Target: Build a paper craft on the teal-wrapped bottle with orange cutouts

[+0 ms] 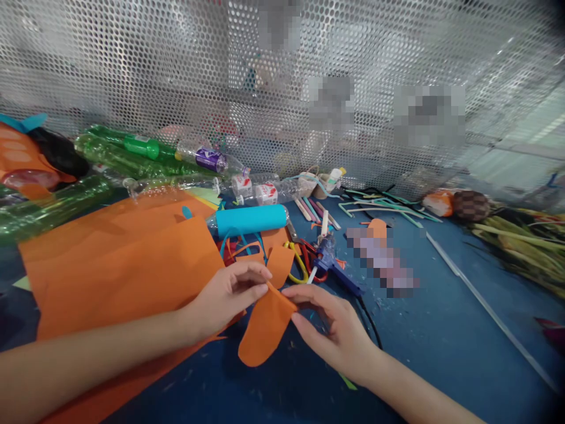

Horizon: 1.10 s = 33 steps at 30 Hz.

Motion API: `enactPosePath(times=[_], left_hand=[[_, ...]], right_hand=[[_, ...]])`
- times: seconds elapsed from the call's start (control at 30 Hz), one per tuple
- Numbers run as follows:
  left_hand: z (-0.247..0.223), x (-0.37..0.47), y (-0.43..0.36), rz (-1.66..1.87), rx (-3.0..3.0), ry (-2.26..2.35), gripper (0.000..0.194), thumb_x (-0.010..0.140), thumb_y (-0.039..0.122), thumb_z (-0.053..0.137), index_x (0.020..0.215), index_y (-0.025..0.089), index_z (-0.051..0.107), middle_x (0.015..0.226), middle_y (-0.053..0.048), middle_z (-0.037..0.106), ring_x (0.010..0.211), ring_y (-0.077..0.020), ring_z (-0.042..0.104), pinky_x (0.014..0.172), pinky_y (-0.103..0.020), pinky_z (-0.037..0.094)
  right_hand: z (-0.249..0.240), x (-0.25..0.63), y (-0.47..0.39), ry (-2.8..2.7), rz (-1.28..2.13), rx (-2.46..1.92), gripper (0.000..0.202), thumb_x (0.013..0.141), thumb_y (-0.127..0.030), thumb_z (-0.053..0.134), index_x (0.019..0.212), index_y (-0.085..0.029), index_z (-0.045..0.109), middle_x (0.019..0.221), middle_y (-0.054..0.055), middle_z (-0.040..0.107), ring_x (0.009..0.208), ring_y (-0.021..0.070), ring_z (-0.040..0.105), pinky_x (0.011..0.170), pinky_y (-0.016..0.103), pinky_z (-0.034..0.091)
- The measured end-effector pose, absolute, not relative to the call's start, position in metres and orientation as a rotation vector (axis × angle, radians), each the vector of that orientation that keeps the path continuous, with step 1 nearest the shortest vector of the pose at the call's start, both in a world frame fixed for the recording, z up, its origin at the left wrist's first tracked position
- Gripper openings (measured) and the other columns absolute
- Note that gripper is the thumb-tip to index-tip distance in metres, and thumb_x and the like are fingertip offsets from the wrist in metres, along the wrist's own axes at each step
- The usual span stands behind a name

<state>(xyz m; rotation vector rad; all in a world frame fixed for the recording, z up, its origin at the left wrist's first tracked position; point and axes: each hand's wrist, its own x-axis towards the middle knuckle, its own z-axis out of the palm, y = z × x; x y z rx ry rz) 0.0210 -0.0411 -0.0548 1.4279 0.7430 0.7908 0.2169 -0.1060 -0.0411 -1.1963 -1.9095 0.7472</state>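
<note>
An orange paper cutout [263,333] with a rounded lower end hangs between my two hands, its top edge folded over. My left hand [229,294] pinches the upper left corner of that edge. At the right corner, the thumb and fingers of my right hand [331,330] close on the same cutout. Just behind them lies another rounded orange paper piece [281,265]. A blue glue gun [338,268] rests beyond my right hand, next to scissors with yellow handles [302,265]. Large orange paper sheets [132,265] spread under my left forearm.
A bottle wrapped in blue paper [251,219] lies behind my hands. Green plastic bottles [128,159] and clear bottles [265,191] line the back against a perforated metal screen [176,76]. A long pale strip [485,306] and dried leaves [525,244] lie on the right of the blue table [441,353].
</note>
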Motion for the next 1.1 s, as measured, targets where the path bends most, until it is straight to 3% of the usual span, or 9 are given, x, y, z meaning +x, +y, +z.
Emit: enactPosePath(times=[0.23,0.37,0.5,0.6,0.73,0.83,1.1], left_hand=[[-0.0547,0.0214,-0.0394,0.738,1.318,0.712,0.011,0.079,0.027,0.061,0.084,0.018,0.059,0.081,0.000,0.060,0.076,-0.0123,0.057,0.074,-0.028,0.044],[-0.0566,0.0210,-0.0395,0.753,1.362,0.700,0.014,0.079,0.027,0.061,0.091,0.020,0.062,0.093,-0.002,0.063,0.091,-0.0158,0.058,0.087,-0.033,0.043],[-0.0556,0.0184,-0.0408,0.705,1.564,0.604,0.040,0.071,0.026,0.070,0.110,0.024,0.060,0.120,-0.006,0.056,0.116,-0.0228,0.048,0.102,-0.040,0.033],[-0.0536,0.0175,-0.0444,0.684,1.696,0.517,0.058,0.062,0.024,0.078,0.116,0.025,0.058,0.125,-0.006,0.051,0.119,-0.0255,0.045,0.104,-0.041,0.031],[-0.0515,0.0195,-0.0482,0.604,1.495,0.444,0.044,0.073,0.026,0.070,0.116,0.025,0.057,0.114,-0.005,0.059,0.107,-0.0223,0.056,0.095,-0.038,0.041],[-0.0511,0.0207,-0.0467,0.540,1.431,0.517,0.027,0.085,0.033,0.055,0.109,0.021,0.061,0.108,-0.005,0.064,0.104,-0.0216,0.058,0.094,-0.037,0.041],[-0.0513,0.0191,-0.0441,0.496,1.569,0.581,0.030,0.090,0.039,0.045,0.105,0.022,0.064,0.108,-0.003,0.063,0.104,-0.0207,0.055,0.095,-0.036,0.038]], right_hand=[[-0.0427,0.2159,-0.1072,-1.914,0.872,-1.118,0.028,0.082,-0.020,0.059,0.109,-0.021,0.056,0.098,0.004,0.067,0.085,0.0136,0.065,0.077,0.024,0.054],[-0.0457,0.2151,-0.1068,-1.893,0.818,-1.142,0.026,0.079,-0.021,0.063,0.105,-0.021,0.057,0.092,0.002,0.067,0.079,0.0122,0.065,0.074,0.022,0.054],[-0.0486,0.2175,-0.1063,-1.850,0.758,-1.166,0.026,0.076,-0.023,0.068,0.100,-0.021,0.056,0.086,0.001,0.065,0.075,0.0123,0.063,0.070,0.023,0.053],[-0.0473,0.2186,-0.1074,-1.870,0.762,-1.152,0.026,0.075,-0.024,0.069,0.097,-0.022,0.056,0.086,0.001,0.064,0.076,0.0129,0.062,0.070,0.024,0.052],[-0.0445,0.2149,-0.1094,-1.918,0.719,-1.122,0.023,0.078,-0.017,0.064,0.100,-0.023,0.057,0.090,0.000,0.066,0.077,0.0115,0.062,0.072,0.022,0.051],[-0.0442,0.2125,-0.1092,-1.889,0.636,-1.158,0.020,0.081,-0.012,0.057,0.098,-0.023,0.058,0.086,0.000,0.066,0.074,0.0106,0.062,0.070,0.021,0.051],[-0.0405,0.2174,-0.1035,-1.858,0.591,-1.300,0.013,0.081,-0.023,0.061,0.094,-0.021,0.061,0.086,0.003,0.061,0.072,0.0130,0.059,0.066,0.025,0.050]])
